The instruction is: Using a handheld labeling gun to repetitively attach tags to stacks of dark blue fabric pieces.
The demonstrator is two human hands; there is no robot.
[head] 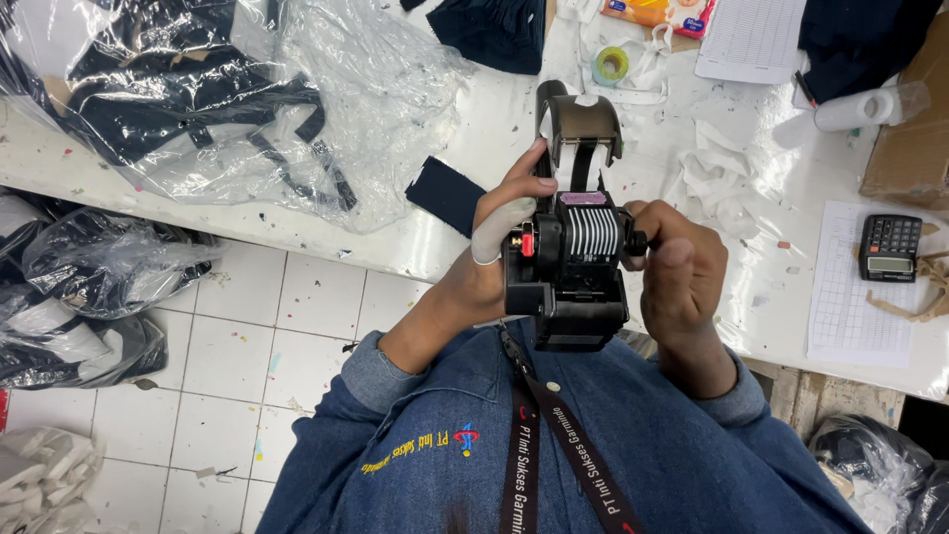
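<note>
Black plastic makes up the body of the label gun (568, 252), which is held at the centre of the frame, above the edge of the white bench (494, 129) and close to the denim-clad chest. It is clasped from both sides. The left hand (494, 242) is closed on the gun's left flank, its thumb laid up against the white label roll (576, 163) near the top, and a pale finger cot is worn on one of its fingers. The right hand (682, 272) is closed on the right flank, with its fingertips pinched at a small black knob beside the striped number bands (591, 232).

The gun's long axis runs up and down the frame: the roll housing points toward the upper edge, the butt toward the lower edge and the body. Both grips sit level with the bands, yet the right one is nearer to the knob, which lies just to its left.

Beyond the gun, a dark fabric patch (447, 193) lies on the bench at left of centre. A calculator (890, 247) rests at far right. A plastic bag of dark garments (227, 99) fills the upper left.
</note>
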